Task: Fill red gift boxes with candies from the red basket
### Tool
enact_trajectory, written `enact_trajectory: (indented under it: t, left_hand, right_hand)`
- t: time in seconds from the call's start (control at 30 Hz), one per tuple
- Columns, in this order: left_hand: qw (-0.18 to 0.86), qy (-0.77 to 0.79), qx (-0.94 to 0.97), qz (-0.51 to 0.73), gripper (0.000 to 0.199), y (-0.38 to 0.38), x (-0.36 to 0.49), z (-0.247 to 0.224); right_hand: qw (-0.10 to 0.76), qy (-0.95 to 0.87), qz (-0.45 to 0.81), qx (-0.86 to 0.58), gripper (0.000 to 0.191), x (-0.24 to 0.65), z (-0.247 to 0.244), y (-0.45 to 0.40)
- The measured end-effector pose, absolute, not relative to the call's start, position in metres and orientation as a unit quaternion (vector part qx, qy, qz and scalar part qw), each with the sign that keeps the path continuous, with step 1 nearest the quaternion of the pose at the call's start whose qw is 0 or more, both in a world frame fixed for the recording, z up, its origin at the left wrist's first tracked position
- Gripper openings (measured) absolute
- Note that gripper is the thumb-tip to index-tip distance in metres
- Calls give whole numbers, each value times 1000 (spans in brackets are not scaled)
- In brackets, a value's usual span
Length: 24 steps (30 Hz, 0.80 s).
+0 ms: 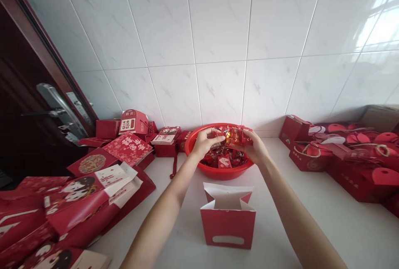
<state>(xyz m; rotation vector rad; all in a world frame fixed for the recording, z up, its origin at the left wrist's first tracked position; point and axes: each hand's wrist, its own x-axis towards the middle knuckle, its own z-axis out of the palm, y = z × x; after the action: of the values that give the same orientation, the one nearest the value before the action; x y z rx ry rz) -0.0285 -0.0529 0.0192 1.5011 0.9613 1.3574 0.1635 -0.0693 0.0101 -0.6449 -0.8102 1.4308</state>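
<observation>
A red basin (224, 173) filled with red-wrapped candies (225, 161) stands against the tiled wall. Above its left side, my left hand (205, 141) has its thumb and fingers closed on wrapped candy. My right hand (254, 146) is closed round several red packets (238, 136) over the basin's right side. Both hands are close together, with the packets between them. In front of the basin, between my forearms, a red paper bag (229, 227) stands upright with its white-lined top open.
Red boxes and folded bags (81, 194) are piled on the left, near a dark door (28, 78). Rows of red boxes (355, 169) with cord handles and round tags fill the right. A smaller box (166, 148) lies left of the basin on the white table (177, 235).
</observation>
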Motion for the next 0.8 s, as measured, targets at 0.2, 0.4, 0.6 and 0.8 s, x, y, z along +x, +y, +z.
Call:
enact_trajectory:
  t: [0.2, 0.4, 0.6, 0.8]
  left_hand:
    - [512, 331, 562, 559, 39, -100, -31, 40]
    - [458, 296, 600, 586, 39, -128, -29, 51]
    - [372, 261, 647, 613, 30, -145, -28, 58]
    - [319, 237, 668, 629, 21, -151, -29, 61]
  right_hand:
    - [628, -397, 632, -218, 22, 164, 42, -105]
    - [620, -433, 619, -211, 21, 158, 64, -143]
    - [645, -442, 582, -225, 17, 145, 71, -165]
    - [664, -419, 576, -227, 13, 137, 76, -173]
